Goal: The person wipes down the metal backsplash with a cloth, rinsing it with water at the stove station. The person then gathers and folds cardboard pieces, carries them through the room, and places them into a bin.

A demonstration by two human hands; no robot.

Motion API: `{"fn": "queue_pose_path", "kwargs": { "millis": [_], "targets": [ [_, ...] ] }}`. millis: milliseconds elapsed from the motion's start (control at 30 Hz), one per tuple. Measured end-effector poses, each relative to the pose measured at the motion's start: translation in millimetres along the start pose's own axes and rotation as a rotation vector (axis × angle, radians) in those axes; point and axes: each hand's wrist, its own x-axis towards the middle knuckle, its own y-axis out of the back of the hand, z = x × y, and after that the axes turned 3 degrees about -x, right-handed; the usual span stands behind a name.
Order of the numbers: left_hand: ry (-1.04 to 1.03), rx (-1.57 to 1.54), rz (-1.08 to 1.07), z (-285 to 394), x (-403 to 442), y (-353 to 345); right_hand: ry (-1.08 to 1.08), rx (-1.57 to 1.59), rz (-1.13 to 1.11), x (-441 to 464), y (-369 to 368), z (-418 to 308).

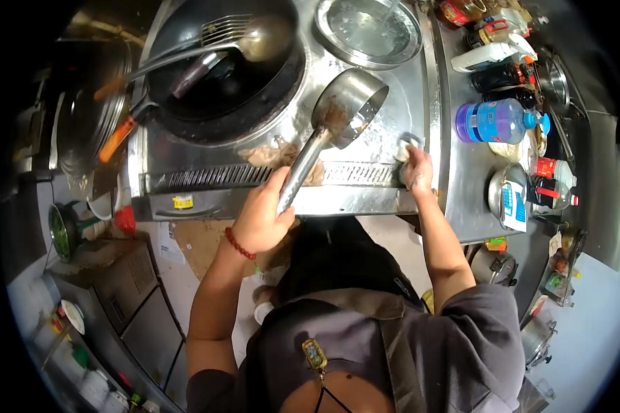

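My left hand (262,217) is wrapped round the handle of a large metal dipper (334,103), held tilted above the front of the steel stove top. Brown stains mark its bowl where the handle joins. On the right, my right hand (418,172) is closed at the front right part of the stove top, with a small pale wad (405,146) showing at its fingers. What kind of thing the wad is I cannot tell. A crumpled brown rag (272,155) lies by the slotted drain, partly behind the dipper's handle.
A black wok (179,131) sits on the burner at left, with a ladle (258,43) and a slotted turner (224,29) in it. A metal basin (368,34) of water stands at the back. Bottles, including a purple one (489,122), line the right counter.
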Motion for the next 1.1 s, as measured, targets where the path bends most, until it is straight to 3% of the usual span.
{"fn": "queue_pose_path", "kwargs": {
  "millis": [33, 67, 100, 167, 200, 267, 333, 433, 467, 500, 533, 600, 633, 700, 800, 833, 933, 1000, 1067, 1100],
  "targets": [
    [-0.085, -0.025, 0.037, -3.9, 1.6, -6.2, 0.096, 0.046, 0.098, 12.0, 2.7, -7.9],
    [-0.072, -0.021, 0.018, -0.7, 3.3, -7.3, -0.069, -0.030, 0.062, 28.1, 40.9, -75.3],
    [0.003, -0.023, -0.014, 5.3, 4.5, -4.4, 0.111, -0.111, 0.201, 43.8, 53.6, -89.7],
    [0.086, -0.051, -0.056, 22.0, 7.2, -0.2, 0.224, -0.147, 0.349, 69.5, 71.4, -94.0],
    [0.080, -0.042, -0.068, 22.6, 8.0, -1.8, 0.097, -0.131, 0.355, 80.8, 77.4, -94.3],
    [-0.034, 0.134, 0.080, 19.3, 3.0, -6.3, -0.022, 0.291, 0.390, 109.2, 65.6, -62.3],
    [0.020, 0.134, 0.041, 24.1, 1.6, -5.6, 0.078, -0.076, 0.249, 122.6, 53.5, -45.3],
    [0.090, 0.106, 0.043, 28.2, -0.9, -8.2, -0.044, -0.260, -0.353, 74.4, -2.0, -49.5],
    [0.086, 0.109, 0.042, 27.5, -2.7, -10.2, 0.086, -0.264, -0.225, 41.4, -25.5, -45.8],
    [0.073, 0.123, 0.049, 24.8, -5.2, -12.1, 0.288, -0.106, -0.212, 34.8, -29.6, -44.0],
    [0.058, 0.138, 0.062, 23.3, -5.1, -13.1, 0.239, 0.080, -0.364, 44.3, -28.0, -52.2],
    [0.113, 0.122, 0.050, 27.5, -7.2, -12.9, -0.033, 0.252, -0.395, 75.6, -26.5, -61.7],
    [0.104, 0.114, 0.065, 26.1, -8.6, -13.7, 0.062, 0.529, -0.315, 100.9, -21.3, -61.9],
    [0.122, 0.111, 0.088, 28.0, -11.3, -16.0, 0.018, -0.200, -0.107, 141.6, -20.1, -47.5],
    [0.141, 0.047, 0.148, 22.7, -14.7, -24.3, 0.188, -0.423, -0.265, 117.0, -61.5, -86.2],
    [0.149, 0.046, 0.145, 24.4, -15.1, -25.6, 0.258, -0.341, -0.331, 105.7, -65.6, -101.8],
    [0.136, 0.094, 0.194, 28.5, -17.0, -23.4, 0.350, -0.162, -0.422, 47.2, -24.4, -143.4],
    [0.111, 0.088, 0.213, 26.4, -20.9, -19.8, 0.469, -0.205, -0.652, 10.1, -5.4, -113.0],
    [0.121, 0.074, 0.221, 21.7, -26.5, -13.9, 0.563, -0.762, -0.456, 16.8, -14.0, -50.4],
    [0.155, 0.060, 0.206, 25.9, -28.3, -9.7, 0.575, -0.753, -0.468, 29.3, -2.2, -67.8]
  ]
}}
